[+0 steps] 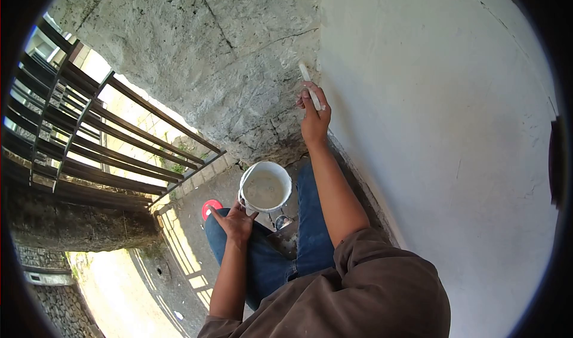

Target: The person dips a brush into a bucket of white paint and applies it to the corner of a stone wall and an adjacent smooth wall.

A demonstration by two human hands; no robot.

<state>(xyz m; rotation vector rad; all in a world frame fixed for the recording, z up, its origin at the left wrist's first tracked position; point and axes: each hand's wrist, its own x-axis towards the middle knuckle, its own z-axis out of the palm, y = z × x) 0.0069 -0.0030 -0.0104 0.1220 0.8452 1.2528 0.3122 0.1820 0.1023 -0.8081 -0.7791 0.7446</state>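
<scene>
My right hand (315,112) is closed round a narrow white tool (311,88), whose upper end is close to the rough grey wall (239,69), beside its border with the smooth white wall (441,111). Whether the tool touches the wall I cannot tell. Lower down, my left hand (237,223) lies palm up above my knee with its thumb spread, just below the rim of a white bucket (289,190). Some fingers are hidden behind the bucket's edge. Cloudy, greyish liquid (264,190) is inside the bucket.
Dark metal railings (107,123) stand at the left, above a low mossy wall (83,227). A red round object (210,206) shows beside my left knee. My legs in blue jeans (313,218) are bent beneath me on the paved ground.
</scene>
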